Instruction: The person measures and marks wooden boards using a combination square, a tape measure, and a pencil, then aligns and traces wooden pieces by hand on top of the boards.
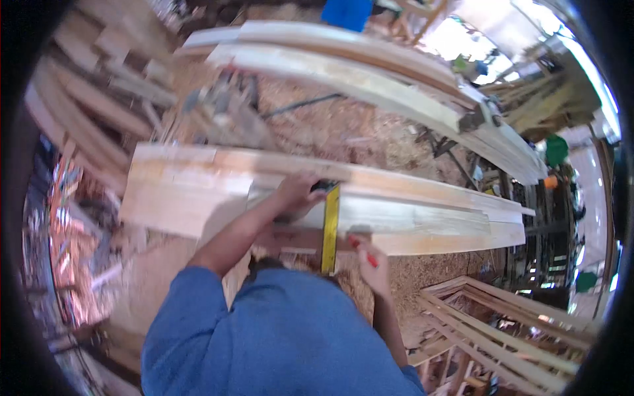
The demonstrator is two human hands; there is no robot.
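Near the far edge of a pale wooden plank [389, 243], my left hand [300, 193] is closed on the black body of a yellow measuring tool [331, 228]. Its straight blade has dark marks and lies across the planks toward me, its end past the near edge. Whether it is a tape measure or a square, I cannot tell. Right of the blade, my right hand [375, 269] grips a red pencil or marker [372, 259], its tip by the near edge of the wood. Several boards lie side by side under both hands.
Beyond lie more long boards [343, 66] on supports. Stacked planks [86, 99] fill the left side. At lower right stands a wooden frame [502, 310]. Sawdust and shavings [317, 125] cover the ground. A blue object [347, 13] shows at the top.
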